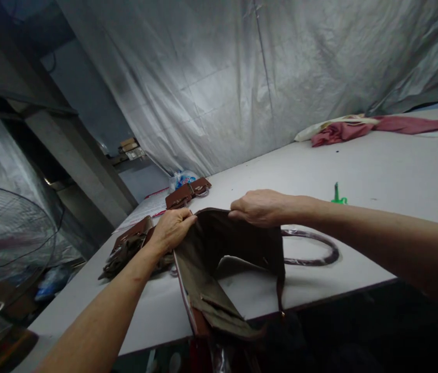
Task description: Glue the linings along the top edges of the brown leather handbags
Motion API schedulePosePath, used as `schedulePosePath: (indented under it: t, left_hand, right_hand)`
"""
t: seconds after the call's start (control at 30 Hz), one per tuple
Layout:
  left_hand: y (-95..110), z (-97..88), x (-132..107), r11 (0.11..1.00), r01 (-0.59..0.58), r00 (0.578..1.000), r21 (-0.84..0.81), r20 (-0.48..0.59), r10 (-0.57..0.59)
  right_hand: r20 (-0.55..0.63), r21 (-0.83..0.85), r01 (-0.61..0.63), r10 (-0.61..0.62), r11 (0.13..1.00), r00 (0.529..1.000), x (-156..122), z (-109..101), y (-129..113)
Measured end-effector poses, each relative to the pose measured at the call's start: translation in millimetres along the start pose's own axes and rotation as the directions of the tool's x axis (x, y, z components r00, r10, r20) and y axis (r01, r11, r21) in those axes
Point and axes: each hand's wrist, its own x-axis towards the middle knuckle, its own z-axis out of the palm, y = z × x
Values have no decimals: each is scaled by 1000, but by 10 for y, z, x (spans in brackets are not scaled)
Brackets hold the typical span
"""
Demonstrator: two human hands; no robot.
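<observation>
Two bare hands hold a dark brown bag open at the near edge of the table. The bag's lower part hangs over that edge towards the viewer, and its olive-grey lining shows there, loose and folded. The left hand is closed on the bag's left rim, with the fingers curled over the edge. The right hand is closed on the far rim, knuckles up, and the mouth of the bag gapes between the two hands.

To the right of the bag, below the right wrist, a looped handle lies flat on the table. It is wrapped in clear film.

Just left of the left hand a heap of brown bags rests near the table's left edge. Farther along that edge lie more brown pieces, with a blue-and-white plastic bag just behind them.

Beyond the right forearm a small green thing stands alone on the bare tabletop; what it is cannot be told. At the far right corner a pink cloth lies crumpled beside a pale one.

A silver-grey sheet hangs behind the table. Off the table on the left is the wire guard of a fan.
</observation>
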Motion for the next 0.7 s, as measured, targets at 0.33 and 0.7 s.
schedulePosePath:
  t: [0.33, 0.7]
  left_hand:
    - [-216, 167, 293, 936, -22, 999, -351, 31, 35]
    - [169, 330, 694, 986, 121, 993, -112, 23, -119]
  right_hand:
    - [-210, 551, 46, 85, 833, 974, -773, 707, -414]
    - [-486, 587, 203, 141, 784, 862, -991, 1322, -1357]
